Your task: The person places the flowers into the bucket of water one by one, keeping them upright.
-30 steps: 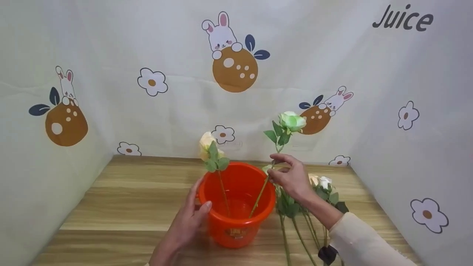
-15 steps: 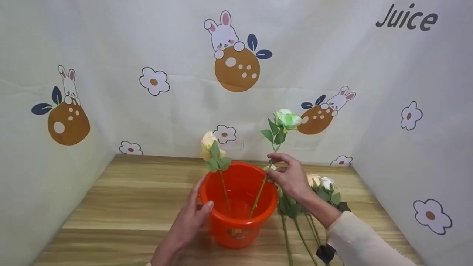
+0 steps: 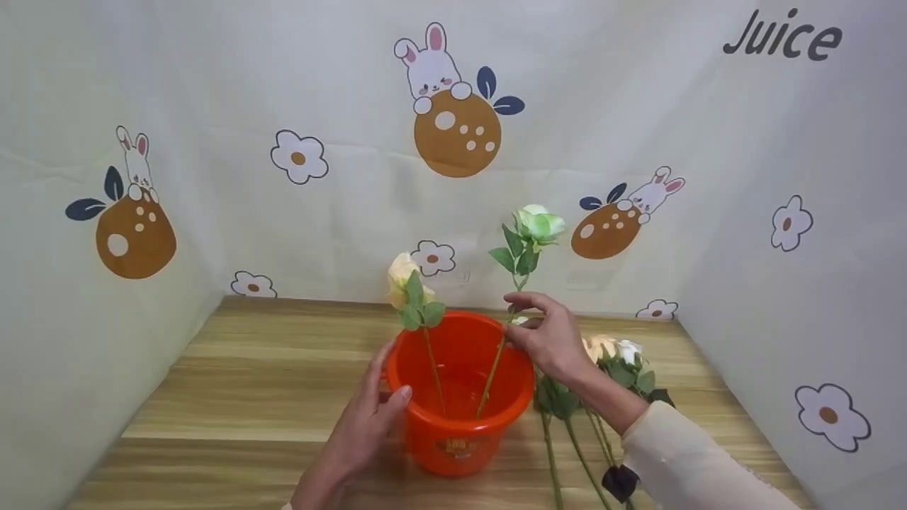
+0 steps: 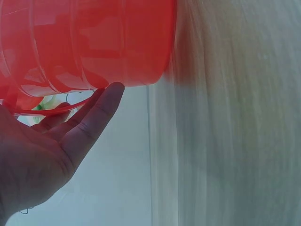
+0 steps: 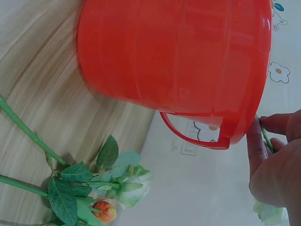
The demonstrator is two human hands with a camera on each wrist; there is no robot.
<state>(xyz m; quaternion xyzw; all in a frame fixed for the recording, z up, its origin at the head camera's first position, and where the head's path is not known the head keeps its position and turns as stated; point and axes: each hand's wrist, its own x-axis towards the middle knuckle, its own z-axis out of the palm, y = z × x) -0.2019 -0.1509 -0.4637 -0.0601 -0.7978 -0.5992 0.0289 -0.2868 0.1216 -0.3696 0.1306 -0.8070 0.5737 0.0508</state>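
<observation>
My left hand [image 3: 358, 425] rests against the left side of an orange-red plastic bucket [image 3: 423, 446], with the thumb near its rim. In the left wrist view its fingers [image 4: 89, 125] lie fairly straight along the bucket wall beside the handle loop [image 4: 51, 112]. Between thumb and fingers, my right hand [image 3: 556, 343] pinches the stem of a pale green artificial rose [image 3: 538, 225] above the bucket's right rim. That stem's lower end reaches down inside the bucket. A cream-yellow rose [image 3: 405, 278] stands in the bucket on the left, leaning against the rim.
More artificial roses lie on the wood-patterned table [image 3: 234, 397] right of the bucket, including a white one [image 3: 628, 350], a peach one [image 3: 601, 347] and a dark one [image 3: 620, 483]. A printed cloth [image 3: 354, 212] encloses the back and sides.
My right hand has shifted slightly left with the green rose, whose bloom has moved left and a little up. My left hand keeps its place on the bucket.
</observation>
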